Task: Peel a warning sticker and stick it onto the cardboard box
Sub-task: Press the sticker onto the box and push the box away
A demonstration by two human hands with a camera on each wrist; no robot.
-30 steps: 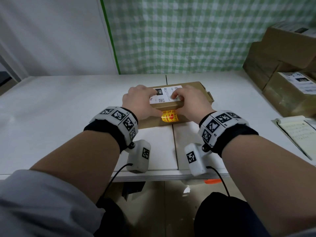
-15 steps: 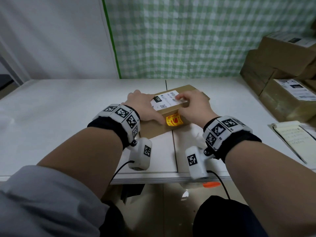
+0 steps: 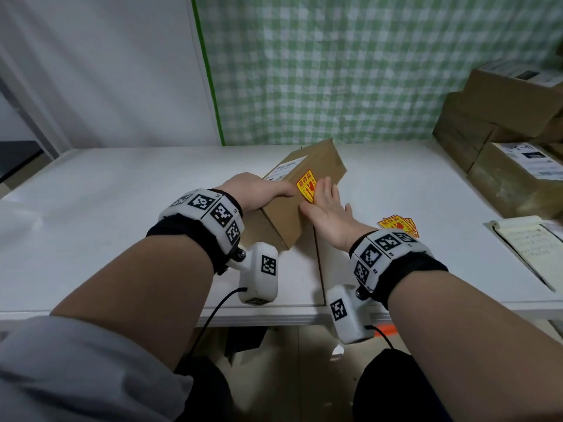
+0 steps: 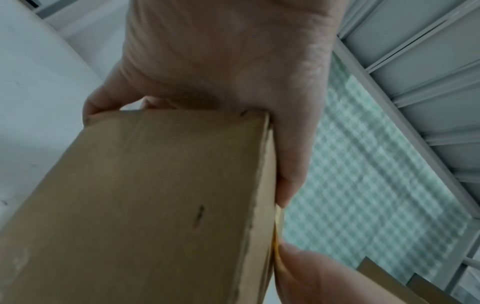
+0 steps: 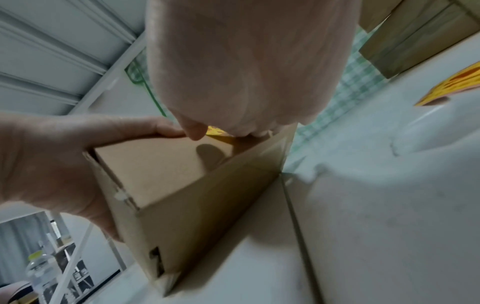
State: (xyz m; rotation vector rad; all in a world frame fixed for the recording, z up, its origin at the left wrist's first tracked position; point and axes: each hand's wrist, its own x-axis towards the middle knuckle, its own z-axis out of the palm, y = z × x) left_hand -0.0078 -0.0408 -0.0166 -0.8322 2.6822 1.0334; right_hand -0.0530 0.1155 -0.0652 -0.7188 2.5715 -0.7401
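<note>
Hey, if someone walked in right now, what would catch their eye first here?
Likely the yellow-and-red warning sticker on the cardboard box mid-table, with the right hand flat against it and the left hand gripping the box. Then the spare stickers lying to the right.

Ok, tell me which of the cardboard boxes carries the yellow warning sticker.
The cardboard box gripped by the left hand at mid-table; the yellow sticker sits under the right hand fingertips. The stacked boxes at the right show only white labels.
</note>
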